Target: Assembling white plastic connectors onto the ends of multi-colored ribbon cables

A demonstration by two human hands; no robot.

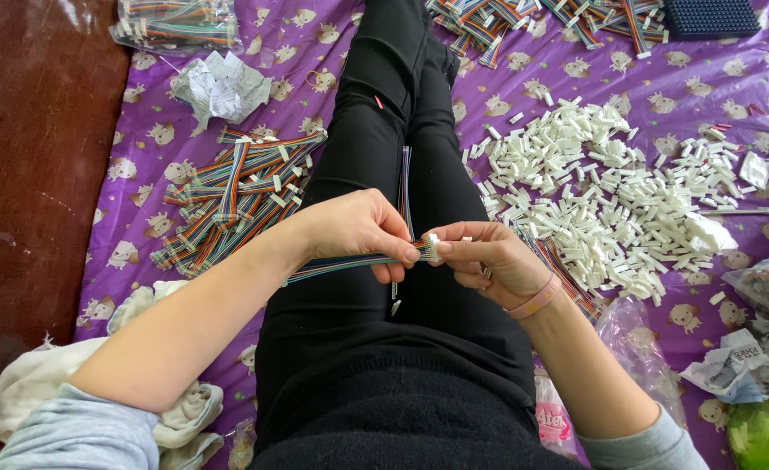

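My left hand (358, 231) pinches the end of a flat multicoloured ribbon cable (332, 264) that runs back along my left forearm. My right hand (489, 261) holds a small white plastic connector (433, 247) against the cable's tip. Both hands meet above my lap, over my black-trousered legs (384, 113). A second ribbon cable (404, 187) lies between my legs just beyond the hands. A pink band circles my right wrist.
A heap of white connectors (611, 191) lies on the purple patterned sheet (150, 130) at right. Finished cables (232, 196) are piled at left, more at the top. Crumpled paper (219, 87), a white cloth (36, 383), plastic bags and a wooden floor (28, 174) surround them.
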